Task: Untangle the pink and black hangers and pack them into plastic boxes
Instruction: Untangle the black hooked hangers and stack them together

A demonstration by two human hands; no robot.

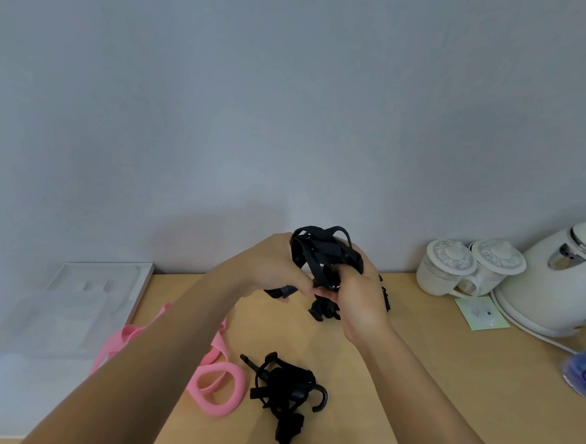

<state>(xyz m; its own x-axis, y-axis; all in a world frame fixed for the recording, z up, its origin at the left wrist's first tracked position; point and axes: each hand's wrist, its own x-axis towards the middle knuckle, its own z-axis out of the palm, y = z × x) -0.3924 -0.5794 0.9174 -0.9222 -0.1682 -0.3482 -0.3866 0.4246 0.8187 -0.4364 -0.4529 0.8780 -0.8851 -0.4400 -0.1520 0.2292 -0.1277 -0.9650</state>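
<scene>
The left hand (275, 270) and right hand (360, 303) are both gripping a black tangle (324, 254) above the table (413, 366), likely giving its loops room to pull free.

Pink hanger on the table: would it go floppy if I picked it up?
Probably floppy: the pink hanger lies in soft curved loops, its flat straps bending across the table. It likely weighs little, since the bands look thin. It probably won't roll, lying flat, but its loops might snag the black bundle beside it.
</scene>
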